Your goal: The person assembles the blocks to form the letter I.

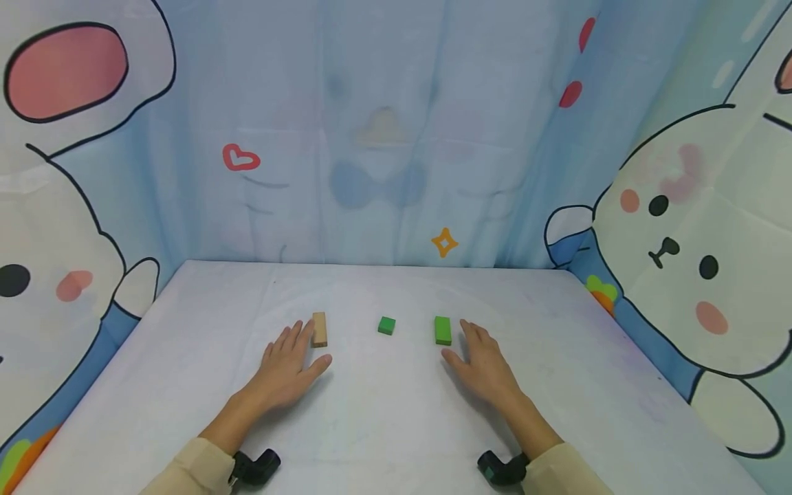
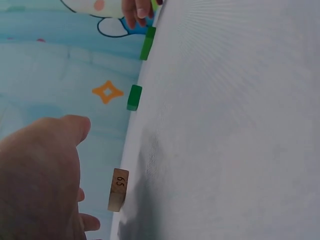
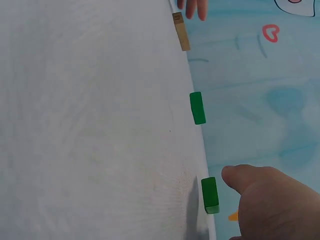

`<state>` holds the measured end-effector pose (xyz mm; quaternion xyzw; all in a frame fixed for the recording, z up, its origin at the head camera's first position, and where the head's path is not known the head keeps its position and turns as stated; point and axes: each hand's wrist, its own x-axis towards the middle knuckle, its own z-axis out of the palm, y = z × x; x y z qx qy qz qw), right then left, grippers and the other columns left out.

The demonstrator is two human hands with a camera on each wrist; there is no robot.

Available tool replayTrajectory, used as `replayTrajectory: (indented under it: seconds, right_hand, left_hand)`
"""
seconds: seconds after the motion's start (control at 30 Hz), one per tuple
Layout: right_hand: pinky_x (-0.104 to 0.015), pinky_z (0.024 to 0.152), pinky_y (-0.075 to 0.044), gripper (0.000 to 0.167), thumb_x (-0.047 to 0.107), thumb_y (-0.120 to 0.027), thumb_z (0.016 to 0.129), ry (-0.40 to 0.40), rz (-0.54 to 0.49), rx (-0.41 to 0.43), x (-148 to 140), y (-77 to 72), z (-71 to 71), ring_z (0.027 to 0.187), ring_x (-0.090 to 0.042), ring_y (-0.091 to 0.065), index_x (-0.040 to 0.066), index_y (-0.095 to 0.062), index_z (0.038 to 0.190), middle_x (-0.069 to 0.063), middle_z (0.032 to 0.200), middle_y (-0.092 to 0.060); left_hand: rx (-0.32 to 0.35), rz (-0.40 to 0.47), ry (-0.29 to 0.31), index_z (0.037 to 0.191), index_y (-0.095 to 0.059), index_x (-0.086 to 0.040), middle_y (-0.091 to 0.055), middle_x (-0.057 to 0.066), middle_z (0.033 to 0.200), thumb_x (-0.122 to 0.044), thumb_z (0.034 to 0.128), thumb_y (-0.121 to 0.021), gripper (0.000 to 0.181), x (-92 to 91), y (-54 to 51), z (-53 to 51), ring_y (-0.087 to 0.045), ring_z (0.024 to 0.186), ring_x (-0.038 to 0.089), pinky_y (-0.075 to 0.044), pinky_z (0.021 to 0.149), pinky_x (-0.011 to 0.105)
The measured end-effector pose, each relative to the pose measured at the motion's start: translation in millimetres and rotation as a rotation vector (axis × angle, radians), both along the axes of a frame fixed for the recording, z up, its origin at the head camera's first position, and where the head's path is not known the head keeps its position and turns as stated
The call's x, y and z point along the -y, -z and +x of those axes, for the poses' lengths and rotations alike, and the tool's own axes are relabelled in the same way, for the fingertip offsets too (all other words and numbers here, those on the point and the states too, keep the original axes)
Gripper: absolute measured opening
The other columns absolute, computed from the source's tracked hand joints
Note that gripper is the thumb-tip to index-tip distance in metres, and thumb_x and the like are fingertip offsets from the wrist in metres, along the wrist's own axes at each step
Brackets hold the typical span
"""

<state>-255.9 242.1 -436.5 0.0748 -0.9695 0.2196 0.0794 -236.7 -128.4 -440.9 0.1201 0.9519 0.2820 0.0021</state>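
Note:
In the head view a wooden block (image 1: 319, 329) lies beside the fingers of my left hand (image 1: 287, 372), which is spread with straight fingers and holds nothing. A small dark green block (image 1: 386, 325) lies between the two hands. The light green block (image 1: 442, 331) is just left of my right hand (image 1: 486, 365), whose fingers are extended and grip nothing. The left wrist view shows the number 65 on the wooden block (image 2: 118, 189), with the left hand (image 2: 42, 177) near it. In the right wrist view the right thumb points toward the nearest green block (image 3: 210, 195).
The blocks stand in a rough row on a white-covered table (image 1: 383, 426). Behind its far edge hangs a light blue curtain (image 1: 284, 206) printed with cartoon animals. Black wrist devices (image 1: 255, 468) are strapped near both sleeves.

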Motion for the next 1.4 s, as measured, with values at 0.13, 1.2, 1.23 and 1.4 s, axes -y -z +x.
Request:
replayTrajectory:
  seconds: [0.13, 1.2, 1.23, 1.4]
  right_hand:
    - [-0.067, 0.113, -0.038, 0.076, 0.036, -0.062, 0.102, 0.005, -0.018, 0.002, -2, 1.7, -2.2, 0.145, -0.054, -0.037, -0.006, -0.031, 0.158, -0.034, 0.157, -0.037]
    - [-0.063, 0.118, -0.035, 0.082, 0.039, -0.067, 0.099, 0.055, -0.052, 0.066, 16, 6.9, -26.5, 0.147, -0.05, -0.036, -0.003, -0.032, 0.158, -0.031, 0.159, -0.037]
    - [-0.063, 0.118, -0.035, 0.081, 0.039, -0.067, 0.099, 0.055, -0.054, 0.068, 16, 6.7, -27.0, 0.147, -0.05, -0.035, -0.003, -0.032, 0.158, -0.031, 0.159, -0.037]
    - [-0.063, 0.118, -0.035, 0.081, 0.039, -0.066, 0.099, 0.066, -0.055, 0.078, 17, 7.1, -30.7, 0.148, -0.049, -0.035, -0.004, -0.031, 0.158, -0.031, 0.159, -0.037]
  left_hand:
    - [0.0, 0.0, -0.01, 0.165, -0.016, -0.003, -0.015, 0.028, 0.17, -0.053, 0.1054, -0.048, 0.084, -1.0, 0.0, -3.7, -0.01, 0.157, 0.05, -0.007, 0.121, 0.074]
    - [0.001, 0.004, -0.09, 0.163, -0.019, 0.001, -0.021, 0.032, 0.167, -0.048, 0.102, -0.056, 0.087, -8.0, 6.9, -23.7, -0.014, 0.156, 0.053, -0.006, 0.124, 0.07]
    - [-0.005, 0.004, -0.09, 0.163, -0.02, 0.002, -0.022, 0.033, 0.166, -0.048, 0.1017, -0.057, 0.087, -8.1, 7.2, -24.3, -0.015, 0.155, 0.054, -0.007, 0.124, 0.07]
    - [-0.016, 0.007, -0.092, 0.162, -0.022, 0.002, -0.024, 0.033, 0.165, -0.048, 0.1004, -0.058, 0.087, -8.9, 7.2, -27.6, -0.016, 0.155, 0.054, -0.008, 0.123, 0.07]
